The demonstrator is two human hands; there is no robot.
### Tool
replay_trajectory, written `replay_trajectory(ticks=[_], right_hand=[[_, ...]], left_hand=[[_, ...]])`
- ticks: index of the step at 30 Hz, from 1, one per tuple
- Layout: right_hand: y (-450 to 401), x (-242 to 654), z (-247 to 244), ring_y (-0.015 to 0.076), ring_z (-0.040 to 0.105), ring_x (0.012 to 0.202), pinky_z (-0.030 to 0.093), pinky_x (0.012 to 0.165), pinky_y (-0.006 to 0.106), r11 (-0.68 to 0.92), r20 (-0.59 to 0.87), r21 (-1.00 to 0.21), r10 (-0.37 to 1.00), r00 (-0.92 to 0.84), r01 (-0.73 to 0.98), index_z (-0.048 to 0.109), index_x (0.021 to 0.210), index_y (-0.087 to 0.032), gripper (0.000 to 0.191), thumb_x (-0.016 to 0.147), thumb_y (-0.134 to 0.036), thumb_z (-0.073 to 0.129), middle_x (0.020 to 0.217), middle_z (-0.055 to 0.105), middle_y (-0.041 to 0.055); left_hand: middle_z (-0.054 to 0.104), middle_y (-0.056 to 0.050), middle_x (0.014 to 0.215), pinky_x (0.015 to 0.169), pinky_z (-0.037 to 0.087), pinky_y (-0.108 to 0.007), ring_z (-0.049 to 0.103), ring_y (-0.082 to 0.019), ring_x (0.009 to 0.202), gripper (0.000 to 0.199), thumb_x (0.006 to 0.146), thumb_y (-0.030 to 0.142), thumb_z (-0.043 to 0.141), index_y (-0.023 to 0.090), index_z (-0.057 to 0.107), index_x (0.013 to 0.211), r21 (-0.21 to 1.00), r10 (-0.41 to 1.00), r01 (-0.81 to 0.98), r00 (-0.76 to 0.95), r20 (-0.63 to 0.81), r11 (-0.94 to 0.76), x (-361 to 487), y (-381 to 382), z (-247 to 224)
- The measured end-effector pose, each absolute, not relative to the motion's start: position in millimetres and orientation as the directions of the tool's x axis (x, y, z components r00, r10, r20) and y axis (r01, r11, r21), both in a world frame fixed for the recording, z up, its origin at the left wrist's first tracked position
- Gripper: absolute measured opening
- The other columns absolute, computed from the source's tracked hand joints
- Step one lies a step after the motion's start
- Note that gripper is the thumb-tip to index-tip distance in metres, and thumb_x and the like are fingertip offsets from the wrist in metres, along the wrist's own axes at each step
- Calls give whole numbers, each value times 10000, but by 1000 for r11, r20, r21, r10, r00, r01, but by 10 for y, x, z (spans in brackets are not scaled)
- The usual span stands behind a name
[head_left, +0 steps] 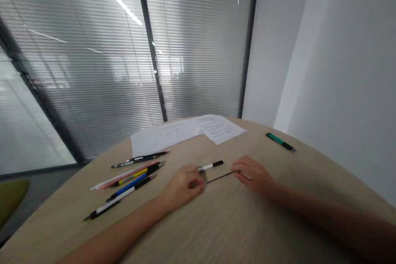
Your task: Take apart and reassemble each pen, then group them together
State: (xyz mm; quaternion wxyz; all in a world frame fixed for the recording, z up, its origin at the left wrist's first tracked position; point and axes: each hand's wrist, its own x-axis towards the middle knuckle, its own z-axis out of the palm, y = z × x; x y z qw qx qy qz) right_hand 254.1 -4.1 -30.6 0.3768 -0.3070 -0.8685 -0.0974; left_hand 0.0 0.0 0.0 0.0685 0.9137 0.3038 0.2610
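Note:
Between my hands, just above or on the round wooden table (235, 222), runs a thin dark rod (220, 177). My left hand (185, 185) pinches its left end between thumb and finger. The right end lies between the fingertips of my right hand (254, 174). Right behind my left hand is a white marker with a black cap (213, 165), its left part hidden by the fingers. What kind of object the thin rod is cannot be made out.
Several pens (126, 192) in white, blue, yellow and pink lie at the left, with dark pens (140, 159) behind them. Printed papers (168, 134) lie at the far edge. A green pen (280, 142) lies at the right. Glass partitions with blinds (201, 49) stand behind.

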Motion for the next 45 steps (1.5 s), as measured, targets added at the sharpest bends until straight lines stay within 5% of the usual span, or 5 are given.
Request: replay_trajectory(ticks=[16,25,34,45], right_hand=[[-92,2486,-221,174,488,766,426,679,304,736,678,-150,563,-473,660,474,774,-183,74,765,-119,438,789,529,60],[-25,2519,-226,159,475,692,411,631,280,624,731,-240,621,-284,744,430,699,-196,93,757,-128,405,713,492,38],[-104,2459,-246,165,467,682,368,643,293,485,606,69,674,-423,872,519,626,-166,104,723,-158,483,709,518,50],[-76,2464,-261,155,477,702,358,664,288,499,549,75,702,-453,864,536,627,-165,80,705,-160,518,729,526,41]], left_hand=[[532,6,596,612,390,-253,496,-135,627,102,678,126,529,165,573,594,387,672,551,579,461,-740,-3,28,-6],[534,2,616,570,388,-236,500,-132,612,130,693,163,479,165,545,580,529,795,594,415,443,-606,-24,32,62],[532,2,596,561,378,-246,490,-137,583,151,689,224,482,166,539,562,570,863,653,312,398,-499,-31,58,60],[526,8,618,557,378,-223,491,-116,583,125,698,169,490,165,552,589,530,796,595,427,428,-604,-35,45,26]])
